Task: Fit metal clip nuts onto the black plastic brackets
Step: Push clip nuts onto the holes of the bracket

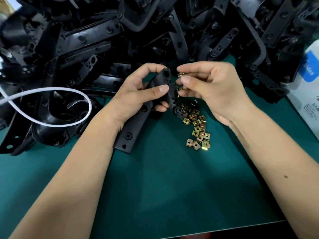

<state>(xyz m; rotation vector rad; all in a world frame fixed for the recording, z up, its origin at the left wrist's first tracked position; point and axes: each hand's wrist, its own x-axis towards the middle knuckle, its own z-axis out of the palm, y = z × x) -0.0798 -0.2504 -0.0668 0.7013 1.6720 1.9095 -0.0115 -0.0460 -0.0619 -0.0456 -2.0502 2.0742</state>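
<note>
Clip nut presented to bracket end over green mat
The left hand [138, 94] gripped a black plastic bracket [138, 125]; the right hand [212, 90] pinched a brass-coloured clip nut [180, 74] just beside its upper end. Loose clip nuts [196, 128] lay on the mat [172, 187], a bracket pile [155, 31] behind

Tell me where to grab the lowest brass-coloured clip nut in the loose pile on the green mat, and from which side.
Take the brass-coloured square clip nut from above, pinching its two opposite side edges. It lies flat on the green mat at the pile's near end, with bare mat toward you, so fingers probably fit there without disturbing the others.
</note>
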